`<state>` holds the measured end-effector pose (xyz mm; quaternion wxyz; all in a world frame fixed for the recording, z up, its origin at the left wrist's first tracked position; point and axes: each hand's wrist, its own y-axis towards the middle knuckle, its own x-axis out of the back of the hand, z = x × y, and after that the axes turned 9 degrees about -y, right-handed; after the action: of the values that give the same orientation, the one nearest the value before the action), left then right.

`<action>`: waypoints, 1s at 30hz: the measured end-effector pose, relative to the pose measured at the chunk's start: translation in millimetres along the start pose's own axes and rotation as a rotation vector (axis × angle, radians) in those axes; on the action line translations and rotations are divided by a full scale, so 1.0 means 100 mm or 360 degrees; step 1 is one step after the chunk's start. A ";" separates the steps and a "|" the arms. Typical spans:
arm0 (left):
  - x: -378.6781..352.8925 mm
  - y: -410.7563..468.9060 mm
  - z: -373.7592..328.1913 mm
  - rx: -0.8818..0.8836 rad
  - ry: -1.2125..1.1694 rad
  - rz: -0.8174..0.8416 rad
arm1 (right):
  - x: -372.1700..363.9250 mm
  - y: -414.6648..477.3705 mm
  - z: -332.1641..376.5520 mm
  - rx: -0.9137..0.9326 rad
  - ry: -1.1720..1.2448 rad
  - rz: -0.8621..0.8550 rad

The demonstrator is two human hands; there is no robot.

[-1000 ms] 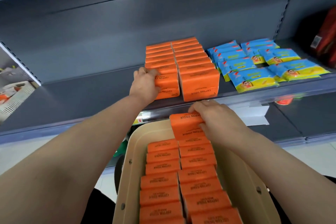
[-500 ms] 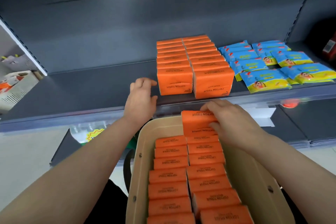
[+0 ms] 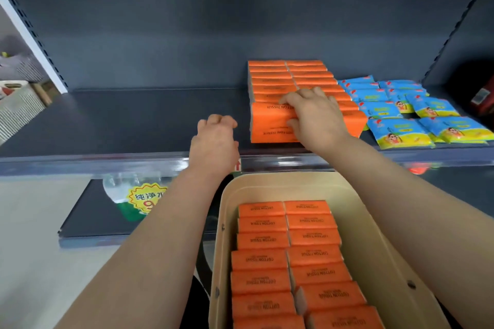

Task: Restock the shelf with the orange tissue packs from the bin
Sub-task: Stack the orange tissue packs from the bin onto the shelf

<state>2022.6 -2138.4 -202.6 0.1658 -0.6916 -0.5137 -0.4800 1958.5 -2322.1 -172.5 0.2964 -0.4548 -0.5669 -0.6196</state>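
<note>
Dark grey shelving is filling the background, with its clear front rail running just under both wrists. On it, the right hand is curling its fingers over the top of an orange tissue pack at the front of the shelf rows, thumb pressing the pack's front face; its palm is hiding the neighbouring front pack. Just left of those fingers, the left hand is hovering loosely curled and holding nothing. Right of the fingers, blue and yellow packets are lying flat. Below the wrists, the beige bin is carrying two rows of orange packs, its near end cut off by the frame. A water bottle is showing blurred behind the left forearm.
</note>
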 end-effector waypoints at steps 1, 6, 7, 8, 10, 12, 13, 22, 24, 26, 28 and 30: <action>0.01 0.00 0.01 0.0000 -0.0004 0.0000 | -0.04 0.04 0.02 -0.0005 -0.0023 0.0014; 0.08 0.06 0.07 0.0024 -0.0012 -0.0021 | -0.22 0.08 0.02 -0.0017 -0.0289 0.0113; 0.08 0.07 0.08 0.0032 -0.0017 -0.0025 | -0.23 0.09 0.02 -0.0024 -0.0330 0.0109; 0.09 0.08 0.08 0.0039 -0.0023 -0.0024 | -0.24 0.10 0.02 -0.0023 -0.0358 0.0089; 0.08 0.08 0.09 0.0044 -0.0034 -0.0015 | -0.24 0.11 0.05 -0.0009 -0.0391 0.0081; 0.06 0.06 0.10 0.0030 -0.0033 -0.0002 | -0.26 0.10 0.10 0.0009 -0.0379 0.0122; 0.05 0.04 0.10 0.0016 -0.0029 0.0003 | -0.26 0.06 0.11 0.0023 -0.0362 0.0126; -0.03 -0.11 0.27 -0.0042 -0.0001 0.0176 | -0.31 -0.88 -0.25 0.0016 -0.0293 0.0082; -0.07 -0.21 0.34 0.0085 0.0024 0.0329 | -0.32 -1.19 -0.36 -0.0091 -0.0316 0.0400; -0.13 -0.34 0.39 0.0192 0.0106 0.0510 | -0.32 -1.45 -0.47 -0.0237 -0.0384 0.0689; -0.19 -0.48 0.41 0.0239 0.0180 0.0699 | -0.31 -1.63 -0.53 -0.0394 -0.0453 0.0895; -0.26 -0.63 0.42 0.0273 0.0175 0.0846 | -0.28 -1.74 -0.58 -0.0511 -0.0374 0.0998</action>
<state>1987.9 -2096.4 -261.3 0.3712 -0.7584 -0.3433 -0.4113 1802.9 -2351.0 -270.1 0.3297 -0.7151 -0.3256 -0.5234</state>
